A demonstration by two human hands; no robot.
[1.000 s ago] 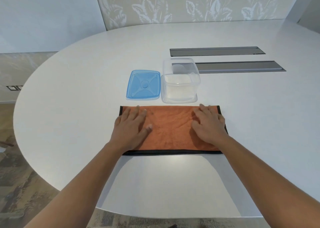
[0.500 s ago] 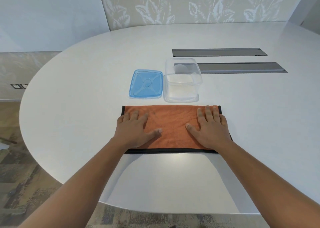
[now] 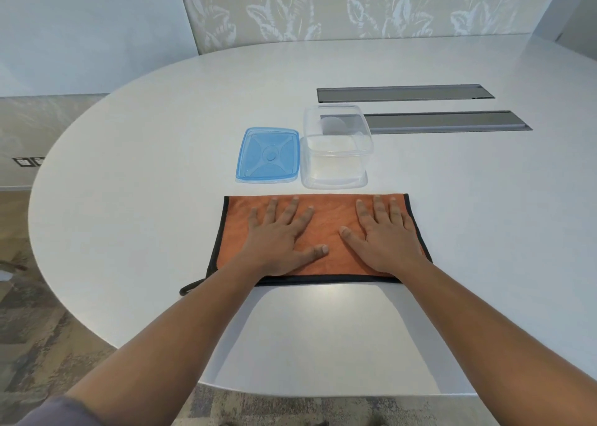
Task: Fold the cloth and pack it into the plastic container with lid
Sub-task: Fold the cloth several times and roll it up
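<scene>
An orange cloth (image 3: 329, 222) with a black hem lies folded into a wide rectangle on the white table. My left hand (image 3: 281, 238) rests flat on its left half, fingers spread. On the right half my right hand (image 3: 384, 235) lies flat the same way. Neither hand grips anything. Just beyond the cloth stands a clear plastic container (image 3: 336, 147), empty and uncovered. Its blue lid (image 3: 268, 155) lies flat on the table to the left of it. A black loop (image 3: 190, 288) of the cloth sticks out at the near left corner.
The white oval table (image 3: 161, 167) curves away at the left and near edges. Two grey recessed slots (image 3: 445, 121) run across the table behind the container. Patterned floor shows below the table's left edge.
Both hands have slid slightly toward the cloth's middle and spread their fingers flatter. The cloth, the container and the lid have stayed where they were.
</scene>
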